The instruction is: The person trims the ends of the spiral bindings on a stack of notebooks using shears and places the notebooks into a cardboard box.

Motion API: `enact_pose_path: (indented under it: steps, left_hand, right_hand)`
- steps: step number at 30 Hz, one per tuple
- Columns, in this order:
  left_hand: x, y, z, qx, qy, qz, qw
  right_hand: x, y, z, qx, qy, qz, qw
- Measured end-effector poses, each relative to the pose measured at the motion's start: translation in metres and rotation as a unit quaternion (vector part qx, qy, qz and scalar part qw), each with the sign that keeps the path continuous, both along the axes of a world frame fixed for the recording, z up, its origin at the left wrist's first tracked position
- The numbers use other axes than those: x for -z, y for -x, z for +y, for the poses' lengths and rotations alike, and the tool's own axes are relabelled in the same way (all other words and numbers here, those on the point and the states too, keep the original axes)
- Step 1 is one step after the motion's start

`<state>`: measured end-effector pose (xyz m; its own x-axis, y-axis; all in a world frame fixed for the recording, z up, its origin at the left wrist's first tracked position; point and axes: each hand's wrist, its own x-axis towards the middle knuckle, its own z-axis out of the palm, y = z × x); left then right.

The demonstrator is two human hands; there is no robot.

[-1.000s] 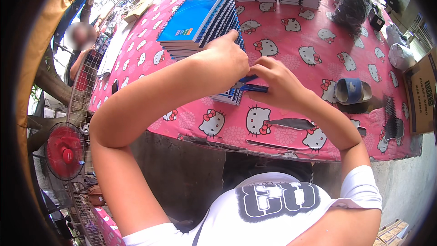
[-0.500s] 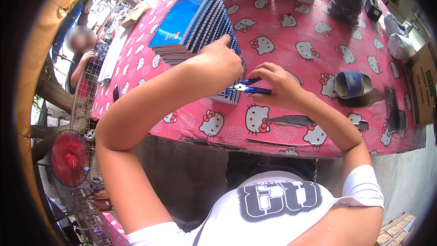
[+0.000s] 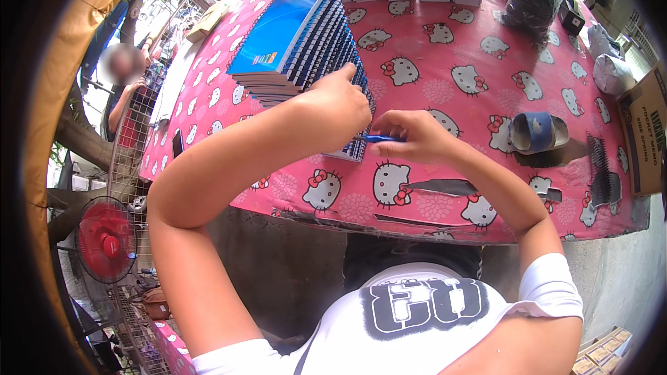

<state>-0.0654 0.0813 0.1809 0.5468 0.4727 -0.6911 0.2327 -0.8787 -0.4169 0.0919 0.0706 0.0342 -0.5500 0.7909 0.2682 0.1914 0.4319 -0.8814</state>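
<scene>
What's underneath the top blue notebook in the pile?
Beneath the top blue notebook lie more spiral-bound notebooks, their page edges and coils showing. Their front covers are mostly hidden by those above, and the left hand blocks part of the coiled side.

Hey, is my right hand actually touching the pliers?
Touching: the head view shows the pliers held in the right hand, blue grip inside its curl.

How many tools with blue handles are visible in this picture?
1: the blue-handled tool in the right hand, beside the stack of blue notebooks. Others may be hidden.
</scene>
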Motion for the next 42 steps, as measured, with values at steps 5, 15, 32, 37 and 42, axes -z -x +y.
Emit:
enact_pose_path:
  steps: [5, 15, 32, 37, 42]
  left_hand:
    - [-0.002, 0.002, 0.003, -0.028, 0.021, -0.033, 0.999]
    - [0.012, 0.013, -0.002, 0.043, -0.04, -0.05, 0.997]
    - [0.009, -0.002, -0.001, -0.004, -0.01, -0.004, 1.0]
    - [0.024, 0.005, -0.001, 0.05, -0.021, -0.056, 0.997]
    - [0.028, 0.005, 0.006, -0.01, 0.015, -0.033, 0.999]
  right_hand:
    - [0.007, -0.002, -0.007, 0.088, -0.292, -0.048, 0.951]
    - [-0.023, -0.001, 0.012, -0.037, 0.377, -0.035, 0.925]
    - [-0.009, -0.003, 0.003, -0.021, 0.166, -0.049, 0.985]
    - [0.002, 0.003, 0.005, -0.05, 0.221, -0.038, 0.973]
    - [0.009, -0.002, -0.016, 0.077, -0.226, -0.097, 0.966]
